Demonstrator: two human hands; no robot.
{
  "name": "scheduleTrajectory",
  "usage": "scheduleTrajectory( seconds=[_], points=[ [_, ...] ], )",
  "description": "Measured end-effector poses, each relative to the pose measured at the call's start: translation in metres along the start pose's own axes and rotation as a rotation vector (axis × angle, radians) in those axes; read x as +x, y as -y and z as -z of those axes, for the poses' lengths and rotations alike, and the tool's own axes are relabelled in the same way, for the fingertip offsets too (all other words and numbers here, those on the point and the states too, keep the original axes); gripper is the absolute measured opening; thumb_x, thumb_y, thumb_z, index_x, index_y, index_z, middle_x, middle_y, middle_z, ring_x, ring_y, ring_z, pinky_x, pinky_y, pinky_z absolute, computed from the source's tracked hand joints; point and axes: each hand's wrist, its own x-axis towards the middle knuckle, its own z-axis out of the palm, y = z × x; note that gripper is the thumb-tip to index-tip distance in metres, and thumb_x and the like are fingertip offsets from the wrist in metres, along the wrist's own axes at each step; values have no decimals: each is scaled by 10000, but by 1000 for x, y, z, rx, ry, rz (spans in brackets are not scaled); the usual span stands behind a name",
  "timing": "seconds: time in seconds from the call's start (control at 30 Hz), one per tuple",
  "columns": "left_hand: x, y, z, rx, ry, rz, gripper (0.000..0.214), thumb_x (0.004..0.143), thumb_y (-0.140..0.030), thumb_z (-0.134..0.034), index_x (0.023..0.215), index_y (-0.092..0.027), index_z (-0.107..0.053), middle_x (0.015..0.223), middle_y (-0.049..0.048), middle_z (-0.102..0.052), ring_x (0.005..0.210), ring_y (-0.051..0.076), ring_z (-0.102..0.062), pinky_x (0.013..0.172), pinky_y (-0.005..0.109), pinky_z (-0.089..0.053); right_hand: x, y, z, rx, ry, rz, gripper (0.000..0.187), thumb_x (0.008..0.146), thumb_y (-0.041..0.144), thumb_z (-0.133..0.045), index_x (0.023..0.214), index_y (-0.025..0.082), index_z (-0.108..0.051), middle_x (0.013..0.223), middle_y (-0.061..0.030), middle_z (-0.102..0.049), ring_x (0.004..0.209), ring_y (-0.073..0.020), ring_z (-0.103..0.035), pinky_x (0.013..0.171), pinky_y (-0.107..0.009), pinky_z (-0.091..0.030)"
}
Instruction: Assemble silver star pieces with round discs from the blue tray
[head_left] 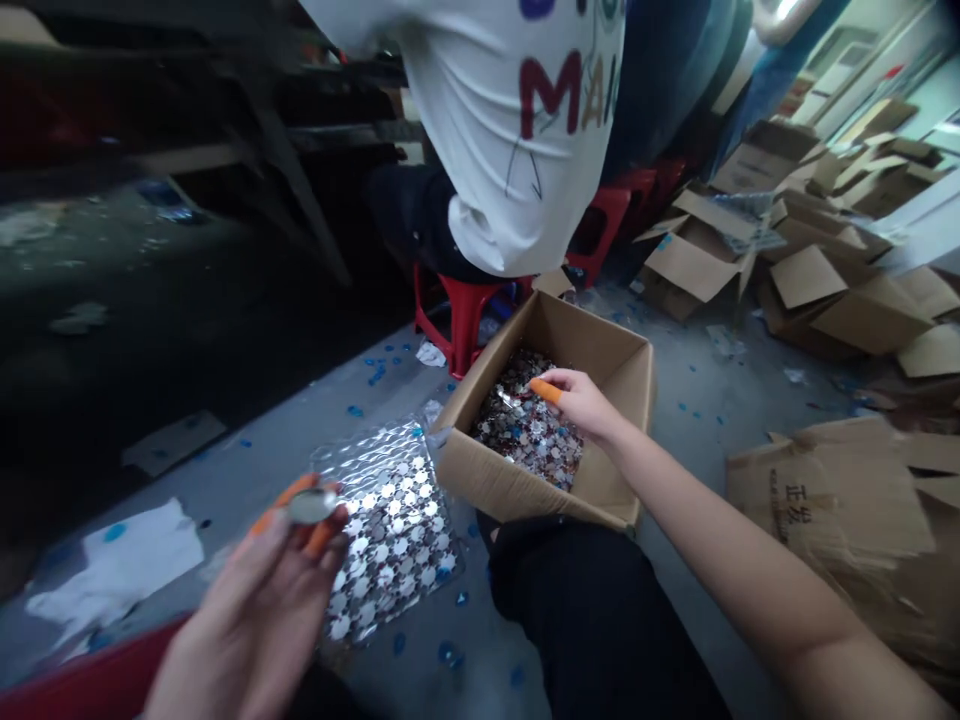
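My left hand [277, 590], with orange finger covers, is closed on a small round shiny disc [309, 507] between thumb and fingers. Beneath and beyond it, a clear plastic tray [367, 450] lies on the floor, filled with rows of silver scalloped pieces [397, 520]. My right hand [574, 398] reaches over an open cardboard box [510, 490]. Its fingers are drawn together, an orange cover on one of them; whether anything small is between them cannot be made out. Inside the box is a heap of small shiny metallic pieces [536, 430].
A person in a white shirt [525, 150] sits on a red stool [465, 310] just beyond the box. Open cartons [697, 250] pile up at right, with flattened cardboard [832, 490] nearer. White paper [142, 560] and blue scraps litter the floor. A dark table frame [285, 170] stands at left.
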Motion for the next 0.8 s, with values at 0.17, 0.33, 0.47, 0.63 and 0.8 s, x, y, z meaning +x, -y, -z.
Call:
scheduleTrajectory(
  seconds=[0.17, 0.33, 0.47, 0.63, 0.8],
  points=[
    [-6, 32, -15, -48, 78, 23, 288, 837, -166, -726, 1114, -97, -690, 1044, 125, -712, 971, 219, -707, 847, 247, -593, -44, 99, -32, 307, 186, 128, 225, 781, 352, -770, 892, 162, -725, 774, -36, -699, 458, -43, -356, 443, -221, -222],
    [-16, 48, -12, -289, 240, 143, 242, 900, -111, -647, 1137, -71, -674, 1119, 173, -704, 1088, 288, -690, 950, 361, -582, -83, 155, -73, 433, 312, 127, 185, 784, 313, -785, 888, 169, -731, 843, -55, -727, 439, -20, -347, 441, -218, -199],
    [-19, 31, -11, -500, 239, 174, 231, 965, -101, -545, 1162, -59, -657, 1194, 192, -685, 1127, 278, -678, 969, 372, -584, -97, 175, -105, 442, 397, 129, 197, 789, 323, -784, 892, 163, -735, 857, -69, -737, 439, -18, -337, 440, -219, -215],
    [-25, 8, -9, -637, 264, 163, 268, 993, -108, -510, 1225, -60, -635, 1139, 176, -704, 975, 208, -723, 870, 301, -619, -84, 173, -131, 472, 274, 66, 254, 710, 331, -816, 860, 149, -719, 833, -74, -742, 416, -12, -313, 423, -217, -177],
    [-35, 0, -7, -632, 241, 160, 268, 994, -100, -502, 1219, -94, -648, 1071, 138, -723, 904, 183, -730, 820, 283, -629, -68, 155, -144, 507, 139, 11, 319, 646, 365, -819, 840, 144, -694, 789, -66, -731, 410, -20, -322, 413, -214, -160]
  ],
)
